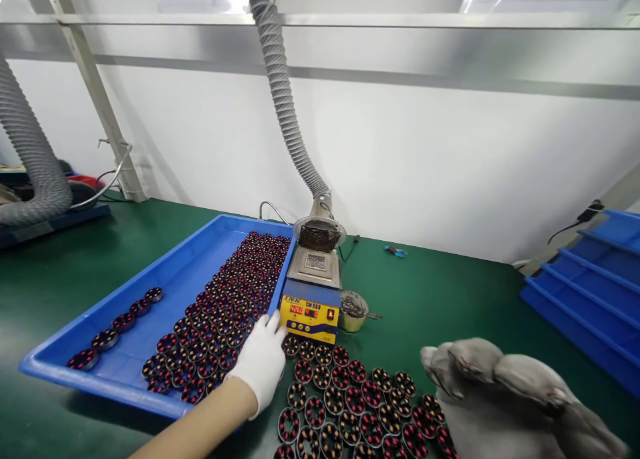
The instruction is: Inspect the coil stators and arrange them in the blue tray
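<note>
My left hand (260,362), in a white glove, rests on the right rim of a blue tray (120,372), fingers spread toward the yellow solder pot (313,292). The tray holds several round wound stators (225,305) in rows. My right hand (505,392), in a grey dirty glove, hovers at the lower right, fingers curled; whether it holds anything is hidden. Below and between the hands, several loose stators (350,405) lie on the green mat.
A grey fume hose (280,92) drops to a fan hood above the solder pot. A small metal cup (353,312) stands right of the pot. Stacked blue trays (595,279) sit at the right edge. Another hose (30,159) lies at far left.
</note>
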Action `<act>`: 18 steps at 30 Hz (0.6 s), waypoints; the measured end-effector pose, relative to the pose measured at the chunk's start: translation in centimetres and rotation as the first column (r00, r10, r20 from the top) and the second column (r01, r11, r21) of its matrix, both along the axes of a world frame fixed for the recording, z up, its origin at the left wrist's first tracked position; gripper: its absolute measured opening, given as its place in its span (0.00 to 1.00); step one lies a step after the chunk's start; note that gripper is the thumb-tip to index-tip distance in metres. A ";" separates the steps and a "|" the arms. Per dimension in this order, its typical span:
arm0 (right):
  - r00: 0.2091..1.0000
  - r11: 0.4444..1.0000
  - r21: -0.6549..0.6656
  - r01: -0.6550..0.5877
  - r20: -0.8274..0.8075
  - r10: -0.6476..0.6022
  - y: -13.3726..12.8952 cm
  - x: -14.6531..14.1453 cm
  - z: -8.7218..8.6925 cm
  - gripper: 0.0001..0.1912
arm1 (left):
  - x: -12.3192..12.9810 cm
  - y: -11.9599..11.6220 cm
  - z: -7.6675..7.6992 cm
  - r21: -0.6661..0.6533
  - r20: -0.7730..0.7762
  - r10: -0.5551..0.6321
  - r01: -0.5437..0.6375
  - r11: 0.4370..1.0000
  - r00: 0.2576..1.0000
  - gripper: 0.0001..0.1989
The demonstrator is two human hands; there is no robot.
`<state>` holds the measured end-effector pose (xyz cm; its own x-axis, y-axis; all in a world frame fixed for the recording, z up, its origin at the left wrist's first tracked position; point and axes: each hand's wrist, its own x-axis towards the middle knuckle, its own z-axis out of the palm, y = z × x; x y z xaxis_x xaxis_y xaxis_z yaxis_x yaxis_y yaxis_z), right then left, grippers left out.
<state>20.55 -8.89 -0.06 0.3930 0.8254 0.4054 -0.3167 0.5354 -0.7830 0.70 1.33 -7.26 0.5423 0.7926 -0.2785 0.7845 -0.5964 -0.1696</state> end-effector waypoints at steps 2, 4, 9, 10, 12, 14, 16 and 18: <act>0.999 1.000 0.024 -0.002 -0.045 0.003 0.2 -0.8 1.0 0.11 | 0.1 -0.9 -0.4 0.001 0.036 0.000 0.000 1.000 0.999 0.14; 1.000 0.999 0.035 -0.021 -0.019 0.021 0.8 -1.5 1.8 0.09 | -0.1 -1.7 -0.3 -0.008 0.083 0.005 -0.004 1.000 0.997 0.12; 0.930 0.993 -0.107 0.050 0.368 -0.007 3.1 -2.4 2.0 0.06 | -1.8 -2.2 3.0 0.057 0.288 -0.001 -0.016 0.998 0.958 0.07; 0.895 0.987 -0.159 0.021 0.444 0.053 3.6 -2.6 1.9 0.07 | -2.1 -2.1 4.0 0.142 0.392 -0.051 -0.005 0.990 0.919 0.06; 0.831 0.959 -0.252 -0.134 0.498 0.247 4.3 -3.1 1.4 0.15 | -2.1 -1.7 5.9 0.355 0.588 -0.249 0.031 0.934 0.769 0.04; 0.813 0.912 -0.267 -0.311 0.421 0.401 4.8 -3.6 0.9 0.20 | -1.4 -1.5 7.4 0.546 0.665 -0.475 0.060 0.836 0.576 0.04; 0.870 0.911 -0.184 -0.370 0.275 0.409 5.2 -4.1 0.3 0.20 | -0.1 -1.2 7.9 0.643 0.654 -0.588 0.059 0.763 0.476 0.07; 0.943 0.947 -0.090 -0.309 0.104 0.317 5.4 -4.6 -0.2 0.19 | 1.2 -1.0 7.6 0.684 0.664 -0.617 -0.009 0.730 0.422 0.12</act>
<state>15.99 -3.46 -0.26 0.0642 0.9278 0.3676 -0.3644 0.3648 -0.8568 1.91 0.31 0.31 0.4745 0.3259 0.8177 0.4901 -0.8695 0.0621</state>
